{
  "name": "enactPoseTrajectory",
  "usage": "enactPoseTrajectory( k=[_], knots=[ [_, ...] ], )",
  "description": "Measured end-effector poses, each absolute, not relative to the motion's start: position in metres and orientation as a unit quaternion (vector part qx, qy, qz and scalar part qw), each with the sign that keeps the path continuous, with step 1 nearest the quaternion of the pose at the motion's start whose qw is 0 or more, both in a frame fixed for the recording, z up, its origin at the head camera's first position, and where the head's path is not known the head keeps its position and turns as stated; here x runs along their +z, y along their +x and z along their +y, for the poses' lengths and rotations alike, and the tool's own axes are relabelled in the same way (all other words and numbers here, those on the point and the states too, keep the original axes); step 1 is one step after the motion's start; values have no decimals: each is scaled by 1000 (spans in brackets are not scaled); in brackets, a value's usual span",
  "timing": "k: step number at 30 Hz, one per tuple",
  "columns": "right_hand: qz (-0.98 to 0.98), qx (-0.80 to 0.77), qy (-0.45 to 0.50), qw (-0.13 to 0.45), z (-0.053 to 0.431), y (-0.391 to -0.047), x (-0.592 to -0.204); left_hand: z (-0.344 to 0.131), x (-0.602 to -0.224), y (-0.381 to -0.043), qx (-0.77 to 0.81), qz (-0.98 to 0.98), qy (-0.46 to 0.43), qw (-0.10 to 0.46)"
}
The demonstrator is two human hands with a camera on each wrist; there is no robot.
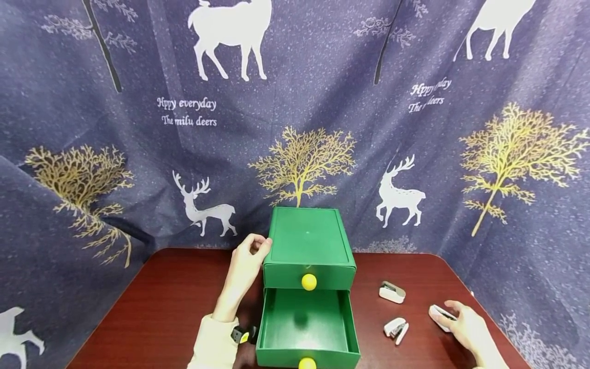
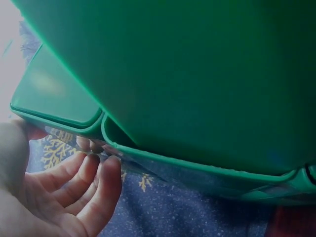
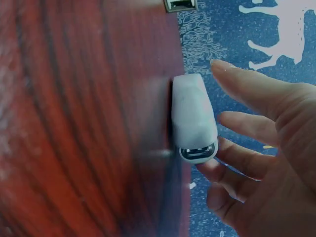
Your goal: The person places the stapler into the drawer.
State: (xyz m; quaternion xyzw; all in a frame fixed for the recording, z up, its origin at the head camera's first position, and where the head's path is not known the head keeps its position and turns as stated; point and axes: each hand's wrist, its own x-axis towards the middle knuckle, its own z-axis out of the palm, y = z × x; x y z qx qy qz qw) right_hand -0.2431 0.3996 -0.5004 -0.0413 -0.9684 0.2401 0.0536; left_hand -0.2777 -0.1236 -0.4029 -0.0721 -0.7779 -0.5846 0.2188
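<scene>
A green two-drawer cabinet [image 1: 308,236] stands with its lower drawer [image 1: 281,357] pulled out and its upper drawer closed. My left hand [image 1: 248,261] is at the cabinet's left side, fingertips right at its edge; the left wrist view shows the fingers [image 2: 106,190] bent beside the green wall. At the right, my right hand [image 1: 467,328] reaches around a small white stapler [image 1: 441,318]. In the right wrist view the thumb [image 3: 247,86] stands apart from this stapler [image 3: 194,111], while the other fingers lie close along its far side.
Two more small staplers, one white and grey [image 1: 392,293] and one white with its arms spread [image 1: 395,328], lie between the cabinet and my right hand. Yellow round knobs [image 1: 309,282] are on the drawers. A patterned cloth [image 1: 295,102] hangs behind the reddish-brown table [image 1: 175,307].
</scene>
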Motion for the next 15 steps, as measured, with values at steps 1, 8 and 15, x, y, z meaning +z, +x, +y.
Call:
enactPoseTrajectory(
  k=[1,8,15],
  knots=[
    [-969,237,-37,56,401,-243,-502,-123,-403,-278,-585,-778,-72,219],
    [-972,220,-15,83,407,-240,-510,-123,-403,-279,-582,-779,-75,221],
    [-971,222,-25,80,407,-240,-509,-124,-404,-278,-586,-776,-75,221]
  ],
)
